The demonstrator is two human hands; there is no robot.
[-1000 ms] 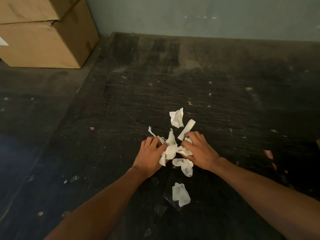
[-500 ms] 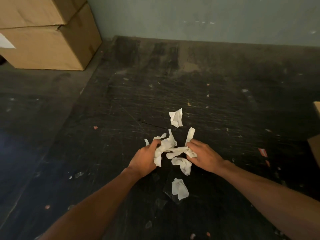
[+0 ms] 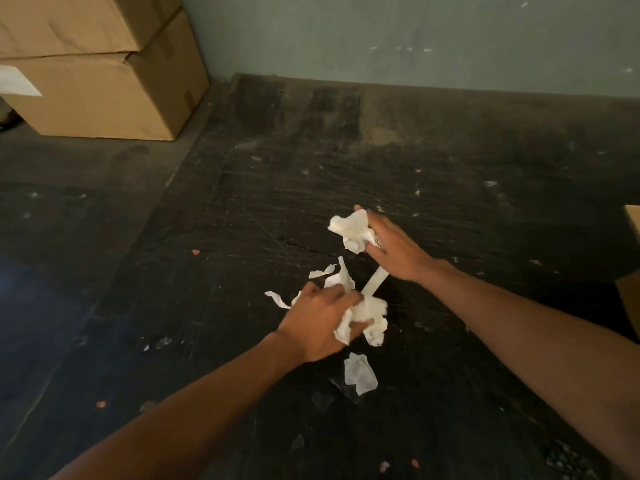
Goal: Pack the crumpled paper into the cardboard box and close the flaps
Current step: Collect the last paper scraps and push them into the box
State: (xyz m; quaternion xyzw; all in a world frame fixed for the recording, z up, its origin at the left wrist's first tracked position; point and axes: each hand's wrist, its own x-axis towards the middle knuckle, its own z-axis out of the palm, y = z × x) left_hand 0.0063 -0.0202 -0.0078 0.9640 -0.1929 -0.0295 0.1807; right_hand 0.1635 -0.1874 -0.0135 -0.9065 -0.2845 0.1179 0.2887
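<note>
Crumpled paper point(image 3: 363, 308) is gathered in a white heap on the dark, scratched floor point(image 3: 242, 237), and part of the heap is hidden under the left hand point(image 3: 320, 323), whose fingers are curled round a wad of it. A second wad point(image 3: 349, 228) is gripped by the right hand point(image 3: 394, 249), held farther out from the heap; how much of that wad lies inside the palm cannot be made out. A flat strip of paper point(image 3: 374, 282) is seen between the two hands, its upper end covered by the right hand. One loose piece point(image 3: 360, 372) lies apart on the floor, just nearer the person than the heap. The exact count of pieces in the heap cannot be told, since they overlap. Two closed cardboard boxes point(image 3: 104, 95) are stacked at the far left by the wall point(image 3: 415, 36), both cut off by the frame. At the right edge only a corner of another cardboard box point(image 3: 632, 289) is shown.
</note>
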